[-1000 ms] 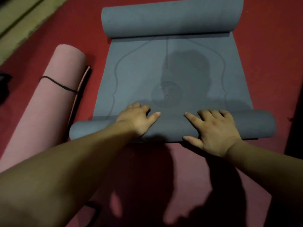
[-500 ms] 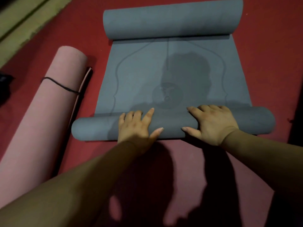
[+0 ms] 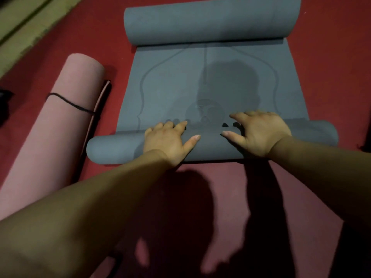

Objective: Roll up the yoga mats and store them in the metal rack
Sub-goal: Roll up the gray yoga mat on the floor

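1. Grey foam mat (image 3: 210,81) lies flat on the floor, its near end wound into a low roll (image 3: 116,149) that runs across the view; both hands rest on top of this roll near its middle, apart from each other
2. Left hand (image 3: 166,141): palm down on the roll, fingers (image 3: 179,125) spread and only gently bent over its crest, tips reaching the line where the roll meets the flat mat, thumb stretched along the roll toward the other hand; it presses and clasps nothing
3. Right hand (image 3: 259,135): likewise palm down, fingers (image 3: 239,117) fanned out over the crest and onto the far side, thumb pointing toward the left hand; released, pressing rather than clenched
4. At the far end the mat is wound into a thicker roll (image 3: 210,19); the flat stretch between the two rolls carries faint printed lines and a round mark, partly under a shadow
5. Red carpet (image 3: 331,77) covers the floor, with a pale olive strip (image 3: 26,27) in the upper left corner
6. A pink mat (image 3: 50,137), fully rolled and tied with a black cord (image 3: 68,102), lies at an angle just beside the grey mat's left edge; the low roll's left end is close to it, and whether they touch cannot be told
7. Bare carpet lies to the right of the grey mat and between the low roll and the person; a dark thing (image 3: 4,107) at the left edge is too dim to make out
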The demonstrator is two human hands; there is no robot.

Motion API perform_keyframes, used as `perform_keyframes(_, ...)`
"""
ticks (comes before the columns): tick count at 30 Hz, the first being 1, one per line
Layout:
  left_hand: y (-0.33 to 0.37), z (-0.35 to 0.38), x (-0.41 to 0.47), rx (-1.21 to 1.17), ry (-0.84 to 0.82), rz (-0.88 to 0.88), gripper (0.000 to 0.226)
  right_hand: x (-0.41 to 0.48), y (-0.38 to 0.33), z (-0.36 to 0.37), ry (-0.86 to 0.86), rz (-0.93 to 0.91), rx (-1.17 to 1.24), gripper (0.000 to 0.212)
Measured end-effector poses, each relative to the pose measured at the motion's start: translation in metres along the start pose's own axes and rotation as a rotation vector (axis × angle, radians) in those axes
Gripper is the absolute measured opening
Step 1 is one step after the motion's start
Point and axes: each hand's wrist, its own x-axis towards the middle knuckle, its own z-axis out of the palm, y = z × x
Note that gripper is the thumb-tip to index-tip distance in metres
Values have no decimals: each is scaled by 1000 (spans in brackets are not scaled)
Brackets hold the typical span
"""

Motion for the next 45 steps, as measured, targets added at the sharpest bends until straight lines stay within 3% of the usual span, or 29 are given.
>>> perform_keyframes(9,-3,-11,24,-73,-87,-20,82,13,3,-4,-25,54,81,79)
perform_keyframes(14,-7,-22,45,-220,-190,-67,79,-18,1,4,-55,-93,-75,99)
perform_keyframes(20,0,8,-1,-45,230,82,84,-13,-2,5,-54,-45,-111,107)
perform_keyframes(26,-2,13,-3,66,43,123,113,-7,2,11,-60,-67,-135,113)
perform_keyframes(32,-9,0,11,128,22,206,105,3,1,-11,-224,-75,-81,112)
perform_keyframes(45,0,33,-182,-11,-63,455,99,-185,-65,-21,-546,-103,113,108)
